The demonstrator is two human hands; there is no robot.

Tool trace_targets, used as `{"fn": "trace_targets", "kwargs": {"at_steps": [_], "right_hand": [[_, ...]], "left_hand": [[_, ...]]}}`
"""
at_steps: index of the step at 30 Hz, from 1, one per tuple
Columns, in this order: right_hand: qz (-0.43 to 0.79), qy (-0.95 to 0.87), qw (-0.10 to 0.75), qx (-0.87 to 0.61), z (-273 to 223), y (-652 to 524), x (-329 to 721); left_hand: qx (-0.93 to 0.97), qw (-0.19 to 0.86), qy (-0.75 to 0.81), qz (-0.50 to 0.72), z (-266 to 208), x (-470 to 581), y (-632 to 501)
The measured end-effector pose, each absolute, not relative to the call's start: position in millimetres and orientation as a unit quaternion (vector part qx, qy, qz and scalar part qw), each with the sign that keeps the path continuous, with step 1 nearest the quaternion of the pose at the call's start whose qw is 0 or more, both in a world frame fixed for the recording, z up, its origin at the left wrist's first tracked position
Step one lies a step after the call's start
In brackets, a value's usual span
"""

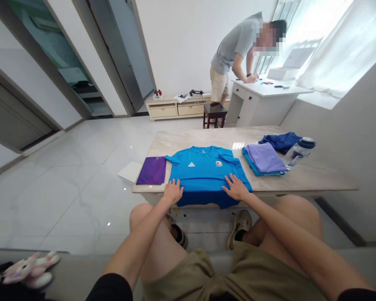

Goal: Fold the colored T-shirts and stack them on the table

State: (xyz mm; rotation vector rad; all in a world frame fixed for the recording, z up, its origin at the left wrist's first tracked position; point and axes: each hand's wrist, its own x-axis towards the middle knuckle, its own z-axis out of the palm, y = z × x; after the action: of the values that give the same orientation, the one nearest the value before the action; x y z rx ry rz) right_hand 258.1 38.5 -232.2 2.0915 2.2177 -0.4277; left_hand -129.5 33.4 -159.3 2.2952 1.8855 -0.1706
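A blue T-shirt (203, 167) lies face up on the marble-look table (163, 140), its collar at the far side and its lower part hanging over the near edge. A crease runs across its middle. My left hand (174, 191) rests on the shirt's left side near the table edge, fingers spread. On the shirt's right side lies my right hand (236, 188), palm down with fingers apart. Left of the shirt sits a folded purple garment (152, 170). To its right is a folded stack with a lavender garment (266, 157) on top of a blue one.
A dark blue cloth (280, 142) and a clear bottle (301, 151) stand at the table's right. Beyond, a person (238, 46) leans over a white desk (263, 94) beside a dark stool (215, 110). A low cabinet (163, 110) lines the wall. A plush toy (31, 269) lies at lower left.
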Motion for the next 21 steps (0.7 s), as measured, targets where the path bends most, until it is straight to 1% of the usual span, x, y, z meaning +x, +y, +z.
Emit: {"fn": "trace_targets", "kwargs": {"at_steps": [5, 10, 14, 16, 19, 21], "right_hand": [[-0.158, 0.747, 0.054, 0.643, -211.7, 55.3, 276.6], [-0.146, 0.756, -0.006, 0.638, -208.1, 102.8, 312.8], [-0.089, 0.752, -0.118, 0.643, -225.3, 135.3, 333.4], [-0.044, 0.747, -0.157, 0.645, -231.3, 148.9, 334.9], [0.008, 0.745, -0.149, 0.65, -231.3, 168.0, 329.8], [0.018, 0.749, -0.131, 0.65, -228.2, 178.4, 326.1]], "left_hand": [[0.754, 0.132, 0.639, -0.079, -139.6, -144.8, 39.8], [0.708, 0.138, 0.691, -0.041, -132.6, -180.6, 87.0], [0.674, 0.123, 0.728, -0.009, -145.5, -198.5, 133.1], [0.663, 0.11, 0.74, -0.002, -156.2, -199.0, 156.9], [0.656, 0.102, 0.748, -0.004, -172.3, -194.3, 191.1], [0.645, 0.103, 0.757, -0.003, -180.9, -191.1, 209.9]]}}
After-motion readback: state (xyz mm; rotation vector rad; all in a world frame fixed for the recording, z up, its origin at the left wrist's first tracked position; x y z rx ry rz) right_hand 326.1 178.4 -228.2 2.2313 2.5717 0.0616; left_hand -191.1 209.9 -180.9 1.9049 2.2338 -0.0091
